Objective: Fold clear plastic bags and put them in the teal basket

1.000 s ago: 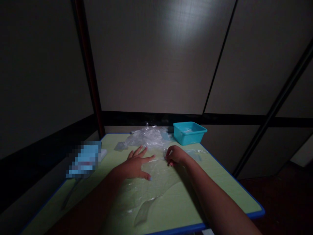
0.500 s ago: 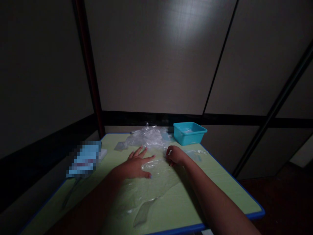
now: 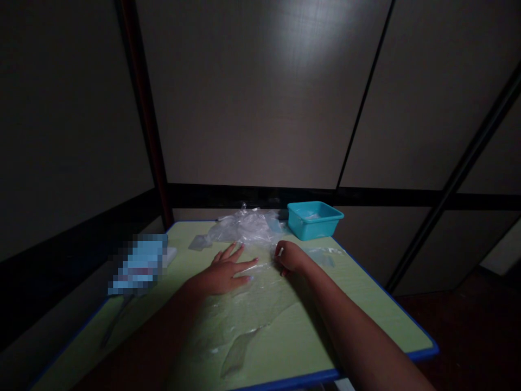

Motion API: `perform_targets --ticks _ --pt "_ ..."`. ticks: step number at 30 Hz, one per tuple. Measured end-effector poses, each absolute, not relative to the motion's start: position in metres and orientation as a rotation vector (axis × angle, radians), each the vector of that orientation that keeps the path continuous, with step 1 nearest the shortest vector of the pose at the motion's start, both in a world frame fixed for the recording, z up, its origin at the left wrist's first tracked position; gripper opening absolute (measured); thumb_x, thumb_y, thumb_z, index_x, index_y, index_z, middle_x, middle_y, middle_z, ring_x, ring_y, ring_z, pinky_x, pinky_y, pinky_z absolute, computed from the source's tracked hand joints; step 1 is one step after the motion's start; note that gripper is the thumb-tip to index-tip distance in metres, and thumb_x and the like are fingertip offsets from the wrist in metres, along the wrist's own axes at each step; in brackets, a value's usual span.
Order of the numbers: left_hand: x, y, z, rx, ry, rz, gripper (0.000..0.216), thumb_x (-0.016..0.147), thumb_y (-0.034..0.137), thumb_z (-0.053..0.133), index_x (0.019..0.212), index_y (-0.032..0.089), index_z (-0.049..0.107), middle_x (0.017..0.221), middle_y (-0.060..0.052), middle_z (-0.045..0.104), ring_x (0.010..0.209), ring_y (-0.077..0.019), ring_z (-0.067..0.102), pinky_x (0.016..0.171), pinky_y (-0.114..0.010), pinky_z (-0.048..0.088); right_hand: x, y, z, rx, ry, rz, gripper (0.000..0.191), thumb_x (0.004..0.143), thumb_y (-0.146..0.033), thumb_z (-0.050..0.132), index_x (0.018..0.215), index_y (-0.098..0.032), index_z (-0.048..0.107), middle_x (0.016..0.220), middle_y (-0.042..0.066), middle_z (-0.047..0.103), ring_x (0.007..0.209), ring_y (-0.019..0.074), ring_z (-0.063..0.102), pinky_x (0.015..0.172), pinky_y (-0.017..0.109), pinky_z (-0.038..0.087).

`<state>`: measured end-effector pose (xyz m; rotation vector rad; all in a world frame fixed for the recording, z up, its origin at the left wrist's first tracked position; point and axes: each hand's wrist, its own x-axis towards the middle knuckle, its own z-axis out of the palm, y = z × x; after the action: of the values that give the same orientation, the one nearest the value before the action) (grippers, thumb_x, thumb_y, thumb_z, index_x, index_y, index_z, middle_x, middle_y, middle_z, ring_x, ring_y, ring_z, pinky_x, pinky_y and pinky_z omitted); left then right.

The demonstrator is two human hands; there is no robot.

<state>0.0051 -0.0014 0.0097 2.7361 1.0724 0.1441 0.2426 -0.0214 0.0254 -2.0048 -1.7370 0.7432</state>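
Observation:
A clear plastic bag lies spread over the middle of the table. My left hand rests palm down on its far left part, fingers spread and holding nothing. Beyond the bag's upper right part, my right hand has its fingers bent together in a pinch on the thin plastic; the fingertips are partly hidden. Just past my hands sits a crumpled heap of clear plastic bags. Another flat, see-through bag lies to the right of my right hand.
A turquoise plastic basin stands at the table's far right corner, with something pale inside. Along the left edge is a pixelated light-blue item with a dark strap-like piece. The green table has a blue rim, and panelled walls rise behind it.
My left thumb has drawn in closer to the index finger. My right hand stays at nearly the same spot on the plastic, and the view has shifted slightly.

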Motion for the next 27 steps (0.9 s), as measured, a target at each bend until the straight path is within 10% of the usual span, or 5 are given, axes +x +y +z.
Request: perform_targets --ticks 27 --pt "0.0045 -0.0003 0.0121 2.733 0.985 0.13 0.055 0.079 0.063 0.042 0.129 0.043 0.033 0.148 0.002 0.003 0.133 -0.0313 -0.009 0.103 -0.049 0.01 0.2479 -0.0139 0.0214 -1.969 -1.567 0.763 0.007 0.078 -0.02 0.055 0.081 -0.014 0.054 0.049 0.0 0.06 0.036 0.0111 0.057 0.034 0.015 0.04"
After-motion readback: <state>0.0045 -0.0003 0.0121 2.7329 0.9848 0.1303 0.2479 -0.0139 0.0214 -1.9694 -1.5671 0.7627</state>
